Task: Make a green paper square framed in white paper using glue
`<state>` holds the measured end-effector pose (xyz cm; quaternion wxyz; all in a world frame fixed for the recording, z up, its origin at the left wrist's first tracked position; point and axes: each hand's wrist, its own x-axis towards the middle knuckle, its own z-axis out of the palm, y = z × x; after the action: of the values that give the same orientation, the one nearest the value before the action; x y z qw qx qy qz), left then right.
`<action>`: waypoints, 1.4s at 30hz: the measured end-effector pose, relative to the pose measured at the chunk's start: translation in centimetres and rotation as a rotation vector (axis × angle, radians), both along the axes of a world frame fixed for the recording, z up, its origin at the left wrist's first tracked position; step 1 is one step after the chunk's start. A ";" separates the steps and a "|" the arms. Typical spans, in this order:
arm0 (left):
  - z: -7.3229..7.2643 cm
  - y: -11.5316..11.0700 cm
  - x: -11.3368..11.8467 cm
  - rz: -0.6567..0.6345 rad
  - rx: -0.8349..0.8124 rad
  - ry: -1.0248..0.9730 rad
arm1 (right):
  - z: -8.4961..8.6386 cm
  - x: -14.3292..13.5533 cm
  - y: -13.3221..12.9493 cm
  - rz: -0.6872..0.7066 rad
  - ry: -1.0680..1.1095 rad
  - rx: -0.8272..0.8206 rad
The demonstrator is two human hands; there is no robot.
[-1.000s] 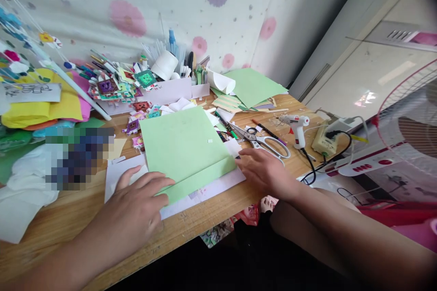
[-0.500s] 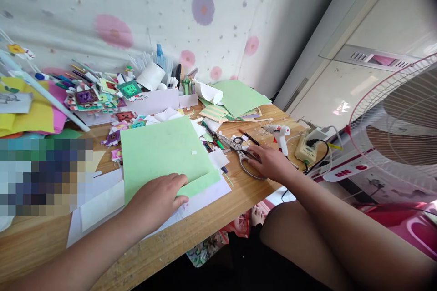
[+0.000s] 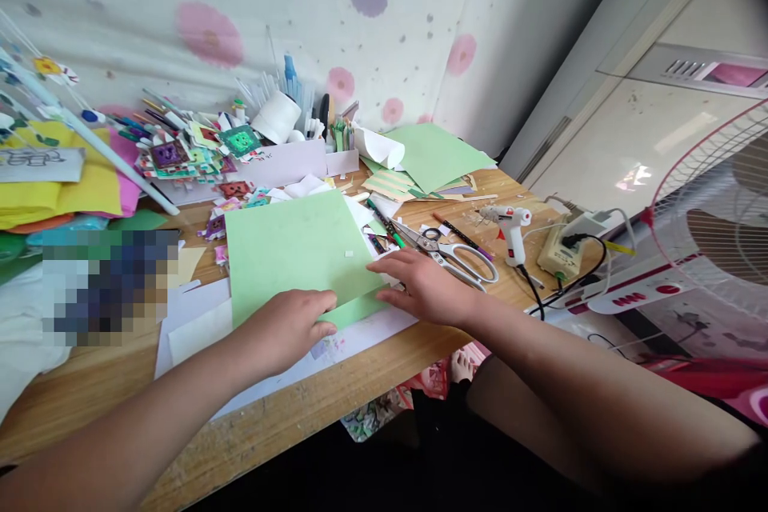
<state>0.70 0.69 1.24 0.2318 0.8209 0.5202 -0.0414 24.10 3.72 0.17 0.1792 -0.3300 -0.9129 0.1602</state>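
A large green sheet point(image 3: 288, 248) lies on white paper point(image 3: 384, 326) near the table's front edge. Thumb and fingers of my left hand point(image 3: 294, 328) pinch the sheet's near edge. My right hand point(image 3: 420, 284) is over the sheet's right corner, thumb and fingers apart, holding nothing. Just beyond it lie the scissors point(image 3: 450, 256) with silver handles, beside a green marker point(image 3: 387, 222). A small white scrap point(image 3: 349, 254) rests on the green sheet.
A white glue gun point(image 3: 510, 232) stands at the right by a power strip point(image 3: 561, 248). A fan point(image 3: 714, 208) is further right. Craft pieces point(image 3: 192, 146), a paper roll point(image 3: 277, 117) and more green paper point(image 3: 441, 156) are at the back. Yellow material point(image 3: 78, 176) is at the left.
My right hand has left the scissors and moved left to the green sheet's corner. My left hand keeps its pinch on the sheet's edge. The view has shifted slightly.
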 end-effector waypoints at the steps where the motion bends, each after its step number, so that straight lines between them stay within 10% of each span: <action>1: -0.1 0.1 -0.1 0.003 -0.011 -0.006 | -0.1 -0.5 0.1 0.003 -0.027 -0.021; 20: -1.4 0.9 -1.1 0.020 -0.090 -0.140 | 0.0 -4.2 0.9 -0.153 -0.557 -0.052; 33: -2.9 0.8 -1.9 -0.073 0.065 -0.135 | -1.1 -4.1 1.2 -0.178 -0.485 0.029; 38: -2.8 1.3 -2.0 -0.061 0.034 -0.220 | -2.4 -3.3 -1.4 0.145 -0.133 0.447; 42: -2.5 2.0 -1.8 -0.065 0.014 -0.232 | -3.6 -3.5 -3.2 0.237 -0.119 0.449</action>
<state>-1.14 2.65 -1.29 0.2833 0.8382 0.4633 0.0499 20.63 0.53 -3.43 0.1739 -0.1813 -0.9668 -0.0464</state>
